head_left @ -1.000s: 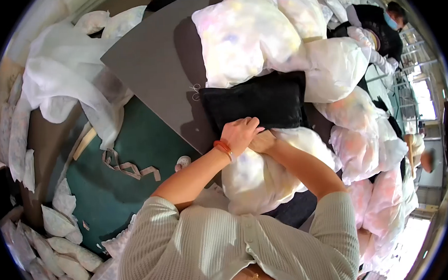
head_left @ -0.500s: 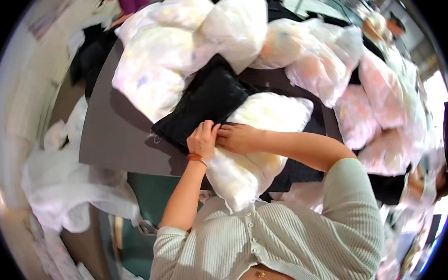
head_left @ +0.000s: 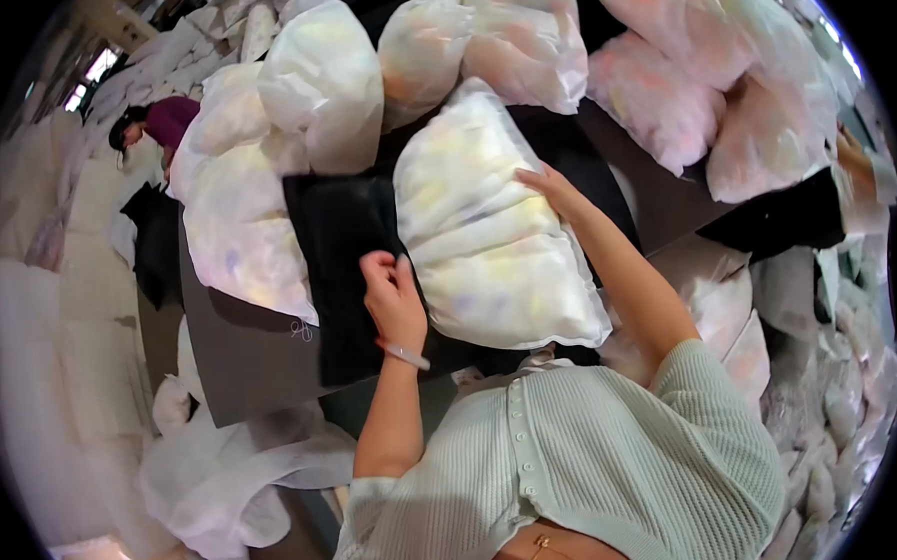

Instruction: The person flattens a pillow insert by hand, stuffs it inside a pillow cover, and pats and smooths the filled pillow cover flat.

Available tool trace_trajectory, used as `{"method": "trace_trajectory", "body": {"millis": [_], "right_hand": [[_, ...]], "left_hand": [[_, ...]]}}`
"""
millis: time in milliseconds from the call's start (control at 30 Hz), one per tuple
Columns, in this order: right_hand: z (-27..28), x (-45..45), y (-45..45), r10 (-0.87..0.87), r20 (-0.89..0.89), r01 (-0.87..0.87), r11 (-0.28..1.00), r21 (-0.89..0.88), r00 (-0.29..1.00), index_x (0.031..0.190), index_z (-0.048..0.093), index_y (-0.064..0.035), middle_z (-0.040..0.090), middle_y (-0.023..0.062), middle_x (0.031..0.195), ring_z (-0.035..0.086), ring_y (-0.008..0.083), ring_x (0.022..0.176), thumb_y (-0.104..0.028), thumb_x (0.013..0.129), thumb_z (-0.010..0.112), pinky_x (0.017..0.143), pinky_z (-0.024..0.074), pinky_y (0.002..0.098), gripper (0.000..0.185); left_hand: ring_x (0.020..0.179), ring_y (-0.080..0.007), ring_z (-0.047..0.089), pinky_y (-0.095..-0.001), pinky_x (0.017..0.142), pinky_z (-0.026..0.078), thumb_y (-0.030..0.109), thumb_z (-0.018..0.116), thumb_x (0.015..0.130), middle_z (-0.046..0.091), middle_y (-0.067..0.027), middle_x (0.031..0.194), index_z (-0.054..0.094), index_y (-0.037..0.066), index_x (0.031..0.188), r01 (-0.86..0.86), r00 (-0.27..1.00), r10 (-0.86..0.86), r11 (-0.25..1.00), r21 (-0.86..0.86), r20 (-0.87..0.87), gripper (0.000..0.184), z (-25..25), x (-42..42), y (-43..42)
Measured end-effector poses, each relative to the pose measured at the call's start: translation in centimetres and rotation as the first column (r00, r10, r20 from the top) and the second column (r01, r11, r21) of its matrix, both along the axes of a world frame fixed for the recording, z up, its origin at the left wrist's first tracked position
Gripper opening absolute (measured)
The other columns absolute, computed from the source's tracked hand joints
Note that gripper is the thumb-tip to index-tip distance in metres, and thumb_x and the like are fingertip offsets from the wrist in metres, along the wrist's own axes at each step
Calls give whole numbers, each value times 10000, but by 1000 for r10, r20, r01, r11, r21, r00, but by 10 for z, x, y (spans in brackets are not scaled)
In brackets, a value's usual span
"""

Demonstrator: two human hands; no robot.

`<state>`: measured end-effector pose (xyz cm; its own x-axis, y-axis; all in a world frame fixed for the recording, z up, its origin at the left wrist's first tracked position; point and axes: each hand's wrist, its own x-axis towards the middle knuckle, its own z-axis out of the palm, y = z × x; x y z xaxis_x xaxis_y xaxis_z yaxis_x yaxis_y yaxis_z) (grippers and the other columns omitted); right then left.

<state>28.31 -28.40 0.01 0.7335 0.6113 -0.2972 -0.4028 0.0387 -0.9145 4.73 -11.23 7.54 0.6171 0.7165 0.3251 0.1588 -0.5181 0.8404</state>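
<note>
Nearest, the wearer's pale ribbed top [head_left: 566, 445] fills the lower view. Sheer white cloth [head_left: 227, 480] hangs beside the near left corner of the dark table [head_left: 237, 364]. A loose pale thread [head_left: 301, 330] lies on the tabletop, just left of the black cushion [head_left: 342, 255].

Left of that cushion, a bulging white bag [head_left: 241, 224] crowds in against it. Black fabric [head_left: 573, 154] shows past the right side of the white pillow [head_left: 492, 233]. Further off, filled translucent bags [head_left: 523, 41] line the far side, closing off the table behind the work; pink-tinted bags [head_left: 656, 101] sit to the right. Beyond the left edge: a black bundle [head_left: 155, 248] and a co-worker in purple [head_left: 173, 120], head bowed.

Position of work: white pillow between the two hands, plump and creased across, its left side meeting the black cushion. Hands well apart. Left hand [head_left: 394, 304] on the black cushion near its right side, fingers bent; cannot tell whether it pinches the fabric. Right hand [head_left: 550, 190] rests on the pillow's upper right side, fingers extended, not closed around it.
</note>
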Motion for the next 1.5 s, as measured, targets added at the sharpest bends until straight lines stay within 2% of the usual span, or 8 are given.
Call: {"method": "trace_trajectory", "body": {"millis": [167,467,633,833,1067,1133,1233,1500], "right_hand": [[23,-20,7,171,23,-172,983,63,985,1348,380,-15,519,106,1263,502,179,1156,-282,820,703,968,410,323,674],[29,-94,-99,59,-83,-64,995,-70,995,1466,270,-120,519,79,1269,531,171,1098,-440,897,520,821,490,336,700],[15,-149,-107,47,-177,-29,995,100,983,1412,282,-72,608,106,1043,597,142,892,-144,804,652,744,495,278,715],[66,-121,-2,-50,-341,153,947,283,939,1124,437,-50,591,105,956,638,189,835,-42,767,685,678,536,322,434],[95,-96,51,145,103,-169,941,294,984,1048,519,15,632,97,783,640,141,675,-23,820,560,598,534,269,234],[84,-77,47,-221,339,95,932,351,914,994,561,-8,629,69,766,627,115,645,-16,857,512,563,520,250,146],[49,-68,47,-343,191,280,914,294,920,923,561,6,616,81,744,620,119,584,-1,841,479,506,520,243,116],[-19,-131,129,88,241,-103,993,49,966,908,590,25,648,118,826,656,200,757,8,823,561,674,539,317,91]], "left_hand": [[633,-333,587,-435,588,461,242,660,841,578,-101,676,545,66,842,351,722,-153,921,167,-675,210,21,-17,11],[1197,-366,469,-403,998,378,458,620,851,500,-230,1279,427,-6,1320,379,911,-220,778,501,-349,688,35,210,83],[1293,-309,412,-346,1066,309,419,616,862,416,-199,1405,375,32,1387,682,568,-695,697,-221,-440,696,-1,252,54],[1225,-374,395,-428,1025,332,283,751,632,450,-187,1258,459,135,1333,947,240,-704,322,1,-669,774,73,115,9],[1097,-413,490,-443,936,410,202,789,577,500,-237,1164,507,47,1215,745,642,-402,529,407,-653,714,67,58,49],[992,-379,550,-430,855,454,115,745,607,551,-191,1059,548,48,1164,655,754,-421,532,536,-504,594,51,51,71],[936,-260,598,-345,837,468,5,714,630,611,-118,1011,568,25,1106,442,890,-383,860,257,-249,499,44,32,101],[888,-159,603,-284,825,466,-113,648,676,647,-58,987,587,-7,1027,313,950,-311,949,46,-43,372,47,-4,146]]}}
